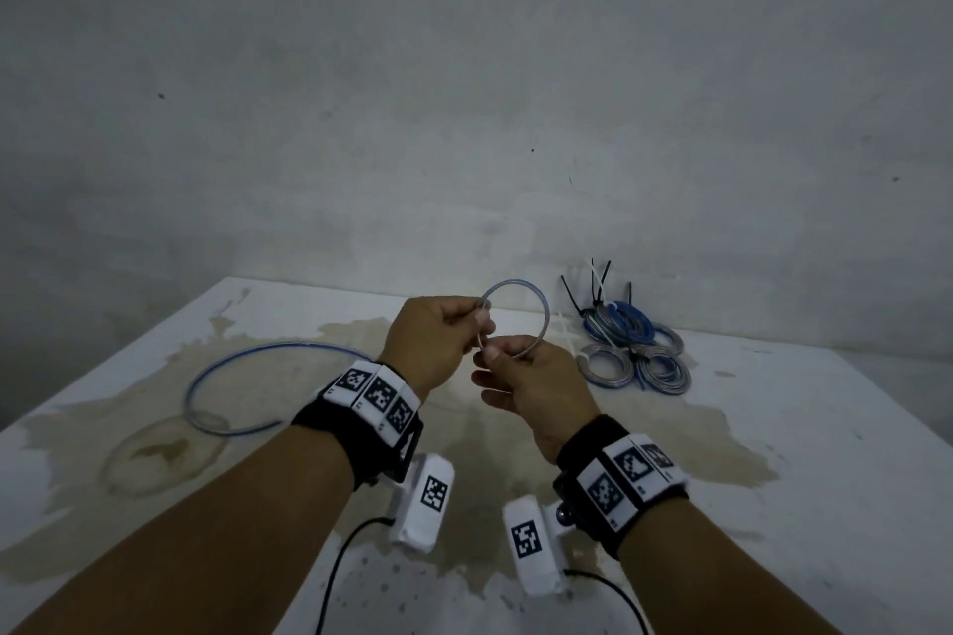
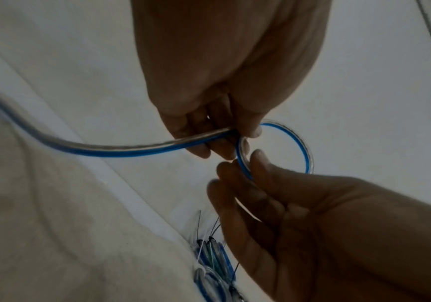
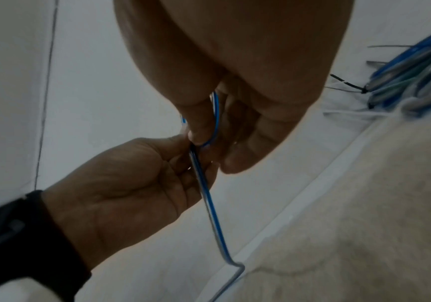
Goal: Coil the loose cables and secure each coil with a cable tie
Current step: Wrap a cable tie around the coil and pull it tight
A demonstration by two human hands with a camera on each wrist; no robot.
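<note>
Above stained table (image 1: 773, 428): left hand (image 1: 433, 346), right hand (image 1: 531, 382) pinch one cable (image 1: 536, 304) loop; four tied coils (image 1: 634, 351) right.

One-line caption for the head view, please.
Left hand and right hand form the first loop of a blue-striped clear cable.

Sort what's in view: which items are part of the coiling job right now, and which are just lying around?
In the job:
- blue-and-clear cable, first loop formed, tail trailing on the table
- left hand, pinching the loop
- right hand, pinching the loop
- loose white cable ties, likely next

Lying about:
- pile of finished tied coils, already done
- brown stain on the table
</note>
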